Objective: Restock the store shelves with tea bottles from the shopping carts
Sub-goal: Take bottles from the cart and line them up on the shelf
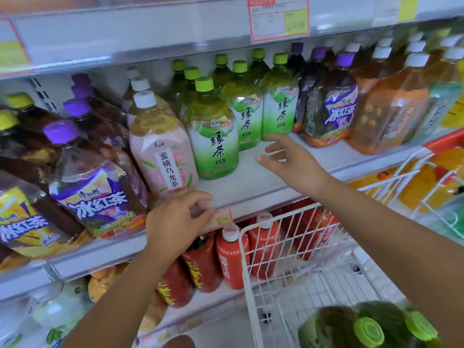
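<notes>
Store shelf [253,177] holds green-capped bottles [213,144] labelled 绿茶 beside a 蜜桃乌龙茶 bottle [165,156].

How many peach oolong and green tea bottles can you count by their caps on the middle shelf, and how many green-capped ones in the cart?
On the shelf, peach oolong bottles: 3
On it, green tea bottles: 7
In the cart, green-capped bottles in view: 2
Total: 12

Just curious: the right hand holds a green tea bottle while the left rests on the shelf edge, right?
No: the head view shows the right hand empty, open near the green tea bottles. The left hand does rest on the shelf edge.
</notes>
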### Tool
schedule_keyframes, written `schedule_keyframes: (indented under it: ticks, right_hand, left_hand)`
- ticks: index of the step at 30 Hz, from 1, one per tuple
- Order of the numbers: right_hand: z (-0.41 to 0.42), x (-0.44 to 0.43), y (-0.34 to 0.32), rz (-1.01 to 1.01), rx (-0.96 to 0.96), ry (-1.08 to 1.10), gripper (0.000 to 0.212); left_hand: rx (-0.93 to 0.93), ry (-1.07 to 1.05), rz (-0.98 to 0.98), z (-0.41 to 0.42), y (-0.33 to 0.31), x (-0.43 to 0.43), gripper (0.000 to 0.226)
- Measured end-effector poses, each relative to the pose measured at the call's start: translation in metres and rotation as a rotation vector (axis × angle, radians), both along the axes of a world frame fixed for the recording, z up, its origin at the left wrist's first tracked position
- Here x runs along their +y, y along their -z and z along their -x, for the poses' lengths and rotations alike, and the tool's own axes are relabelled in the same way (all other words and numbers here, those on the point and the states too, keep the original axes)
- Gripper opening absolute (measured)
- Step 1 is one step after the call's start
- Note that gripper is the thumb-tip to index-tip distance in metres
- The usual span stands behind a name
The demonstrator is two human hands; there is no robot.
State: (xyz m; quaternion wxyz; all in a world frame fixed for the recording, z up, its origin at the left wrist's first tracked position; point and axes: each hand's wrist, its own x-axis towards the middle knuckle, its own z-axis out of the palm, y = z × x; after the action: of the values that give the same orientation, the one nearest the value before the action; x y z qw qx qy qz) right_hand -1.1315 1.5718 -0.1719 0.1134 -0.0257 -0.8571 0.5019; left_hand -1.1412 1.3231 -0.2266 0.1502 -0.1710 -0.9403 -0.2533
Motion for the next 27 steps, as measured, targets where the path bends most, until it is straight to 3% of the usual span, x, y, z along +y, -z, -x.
schedule_keyframes:
  ticks: [2, 4, 7, 11, 14, 19, 21, 25, 27]
  right_hand:
    - [-0.039, 0.022, -0.002, 0.013, -0.007, 0.005, 0.023]
    - [-0.082, 0.044, -0.002, -0.069, -0.131, -0.05, 0.012]
    - [-0.145, 0.069, -0.001, -0.344, -0.42, -0.143, 0.018]
    - [-0.203, 0.077, 0.014, -0.551, -0.73, -0.193, 0.039]
    - [-0.218, 0.063, 0.026, -0.633, -0.754, -0.196, 0.053]
    - [-0.215, 0.029, 0.048, -0.841, -0.666, -0.2, 0.05]
    - [-0.212, 0.025, 0.049, -0.734, -0.636, -0.131, 0.039]
    - [-0.205, 0.028, 0.04, -0.33, -0.484, -0.028, 0.019]
    - [-0.199, 0.03, 0.026, -0.093, -0.368, -0.027, 0.019]
  left_hand:
    - [-0.013, 0.005, -0.031, -0.003, -0.002, 0.003, 0.041]
    - [0.034, 0.076, -0.097, -0.01, -0.006, 0.012, 0.046]
    - [0.056, 0.268, -0.132, -0.037, -0.009, 0.043, 0.045]
    - [-0.211, 0.67, -0.06, -0.088, -0.005, 0.085, 0.044]
    - [-0.402, 0.837, 0.044, -0.104, 0.008, 0.105, 0.051]
    - [-0.586, 0.819, 0.025, -0.099, 0.02, 0.109, 0.054]
    - [-0.619, 0.807, 0.001, -0.099, 0.017, 0.107, 0.058]
    - [-0.745, 0.882, 0.003, -0.097, 0.011, 0.105, 0.081]
    - [-0.854, 0.927, -0.006, -0.095, 0.006, 0.104, 0.092]
